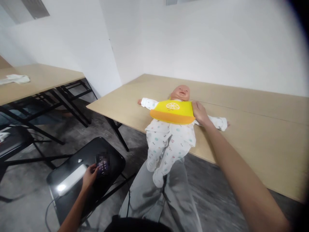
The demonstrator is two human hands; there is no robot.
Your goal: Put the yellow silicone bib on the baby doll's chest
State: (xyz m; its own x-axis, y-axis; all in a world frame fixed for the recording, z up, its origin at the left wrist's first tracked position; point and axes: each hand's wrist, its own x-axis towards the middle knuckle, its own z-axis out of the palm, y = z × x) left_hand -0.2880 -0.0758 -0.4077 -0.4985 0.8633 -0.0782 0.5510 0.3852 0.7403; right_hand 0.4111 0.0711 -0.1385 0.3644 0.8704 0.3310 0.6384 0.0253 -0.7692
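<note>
A baby doll in a white patterned outfit lies on its back at the table's edge, arms spread and legs hanging over. Across its chest is a yellow bib with an orange lower pocket and a white citrus-slice print. My right hand is closed on the bib's side edge, next to the doll's arm. Down to the left, my left hand has its fingers closed at the near edge of a lit smartphone over a black chair seat. Part of the phone's screen is blurred out.
The black folding chair also bears a long white device with a bright light and a cable. The wooden table meets a white wall. At left, a second table holds a white cloth; another black chair stands below.
</note>
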